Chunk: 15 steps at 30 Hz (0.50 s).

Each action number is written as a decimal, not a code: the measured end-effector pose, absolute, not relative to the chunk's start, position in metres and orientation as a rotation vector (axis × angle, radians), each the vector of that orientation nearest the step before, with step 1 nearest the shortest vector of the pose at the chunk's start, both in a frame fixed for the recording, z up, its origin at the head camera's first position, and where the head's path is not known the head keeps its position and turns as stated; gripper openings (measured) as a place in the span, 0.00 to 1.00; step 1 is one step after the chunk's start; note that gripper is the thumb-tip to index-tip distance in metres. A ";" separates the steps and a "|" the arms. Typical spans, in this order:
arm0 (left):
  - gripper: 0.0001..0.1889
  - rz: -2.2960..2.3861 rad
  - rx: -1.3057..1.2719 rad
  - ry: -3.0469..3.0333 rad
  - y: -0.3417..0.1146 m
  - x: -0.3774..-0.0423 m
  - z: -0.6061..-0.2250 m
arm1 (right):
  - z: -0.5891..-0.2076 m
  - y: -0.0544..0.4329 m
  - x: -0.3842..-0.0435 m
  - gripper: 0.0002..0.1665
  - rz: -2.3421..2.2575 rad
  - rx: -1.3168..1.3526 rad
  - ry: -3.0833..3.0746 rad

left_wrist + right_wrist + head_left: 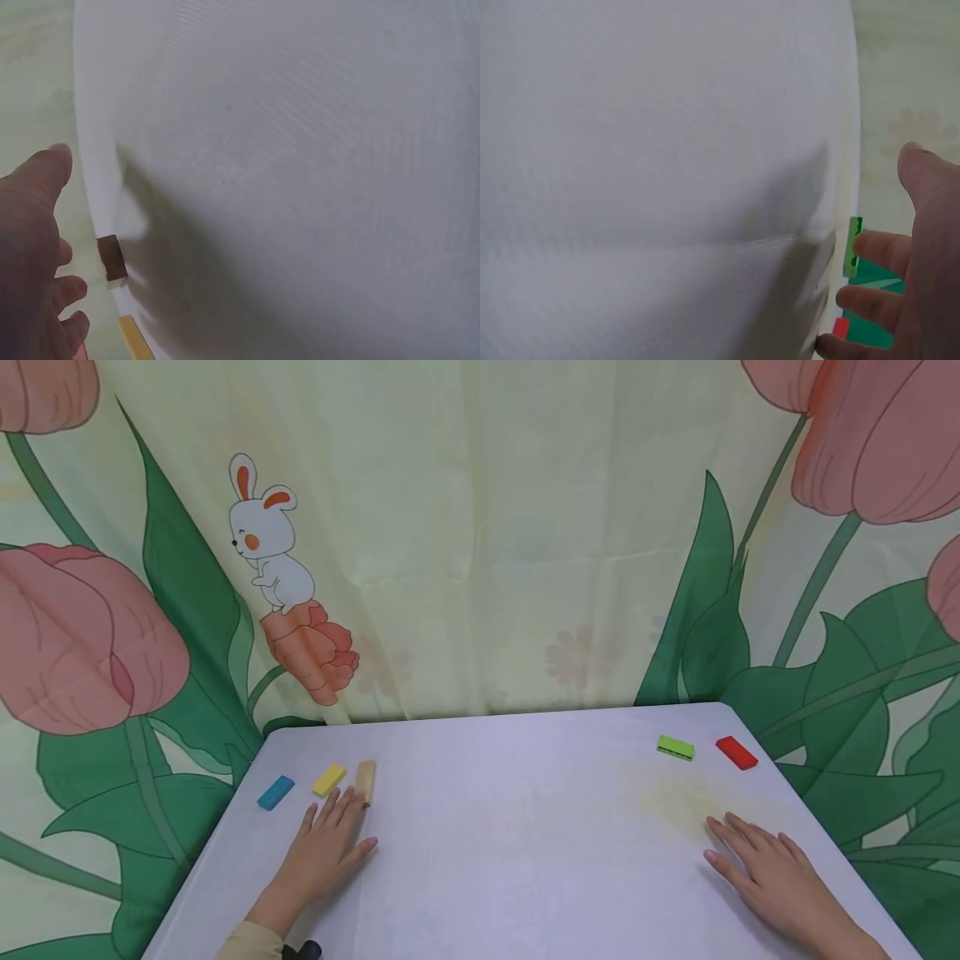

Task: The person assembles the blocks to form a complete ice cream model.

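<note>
A wooden block [366, 777] on the left of the surface [510, 860] is partly hidden by the left grip [324, 852], and a red block [737, 753] at the surface's right, in wrist view, by the right grip [776, 872], both spread.

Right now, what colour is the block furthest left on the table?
The leftmost block is blue; the head view shows it best.

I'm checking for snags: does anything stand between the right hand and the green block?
Nothing visible does. In the head view, only white tabletop shows between the right hand and the green block; the red block lies to the right, off that line.
</note>
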State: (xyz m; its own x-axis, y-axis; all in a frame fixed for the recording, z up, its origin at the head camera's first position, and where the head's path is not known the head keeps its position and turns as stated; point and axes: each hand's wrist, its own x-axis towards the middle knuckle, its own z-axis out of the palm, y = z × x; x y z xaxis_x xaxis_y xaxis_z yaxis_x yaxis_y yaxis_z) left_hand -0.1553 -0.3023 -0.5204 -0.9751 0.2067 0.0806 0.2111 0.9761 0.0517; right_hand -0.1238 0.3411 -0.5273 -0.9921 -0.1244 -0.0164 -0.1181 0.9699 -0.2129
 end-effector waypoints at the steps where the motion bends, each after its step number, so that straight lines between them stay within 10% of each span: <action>1: 0.41 -0.092 -0.328 -3.051 -0.303 -0.156 -0.521 | -0.527 0.341 -0.125 0.47 -0.331 -0.185 3.088; 15: 0.42 -0.043 -0.306 -3.136 -0.305 -0.155 -0.523 | -0.525 0.351 -0.145 0.45 -0.318 -0.199 3.124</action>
